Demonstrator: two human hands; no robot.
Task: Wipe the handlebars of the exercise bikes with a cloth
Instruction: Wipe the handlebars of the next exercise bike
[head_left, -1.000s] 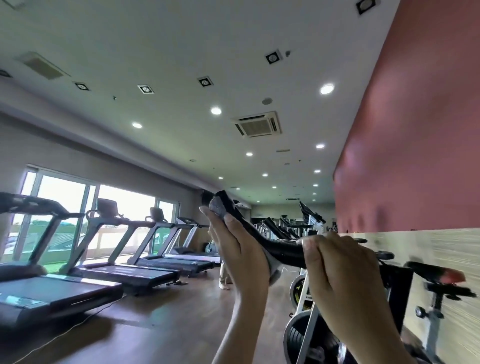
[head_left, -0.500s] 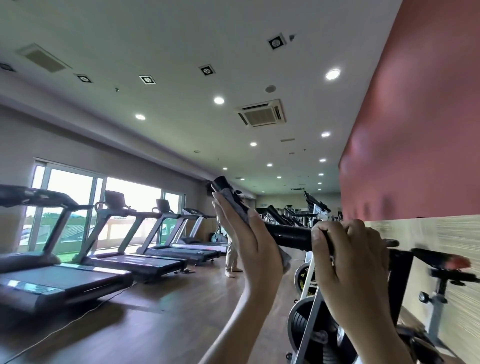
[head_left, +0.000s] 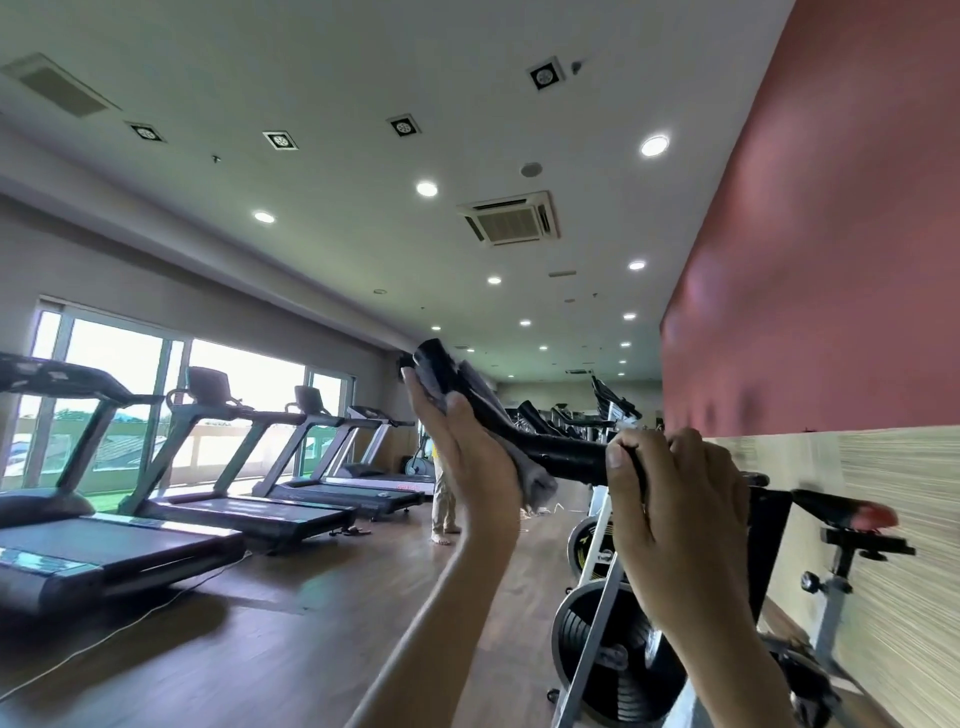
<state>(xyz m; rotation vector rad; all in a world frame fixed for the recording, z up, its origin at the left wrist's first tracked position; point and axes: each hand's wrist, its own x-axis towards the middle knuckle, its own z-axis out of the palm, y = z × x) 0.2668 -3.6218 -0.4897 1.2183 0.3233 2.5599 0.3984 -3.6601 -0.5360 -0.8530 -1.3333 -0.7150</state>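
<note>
A black handlebar (head_left: 566, 453) of the nearest exercise bike rises up and to the left, ending in a round tip. My left hand (head_left: 470, 457) holds a grey cloth (head_left: 537, 480) wrapped round the bar's upper section, fingers reaching toward the tip. My right hand (head_left: 675, 509) grips the bar lower down, fingers curled over it. The bike's flywheel (head_left: 613, 660) and white frame show below my right wrist. Part of the cloth is hidden behind my left palm.
A row of treadmills (head_left: 291, 499) lines the windows on the left. More exercise bikes (head_left: 602, 410) stand further along the red wall. A black and red saddle (head_left: 852, 512) is at right. A person (head_left: 444, 499) stands on the wooden floor beyond my left hand.
My left hand with the cloth has slid up the handlebar toward its tip. My right hand keeps its grip lower on the bar. The view has tilted slightly.
</note>
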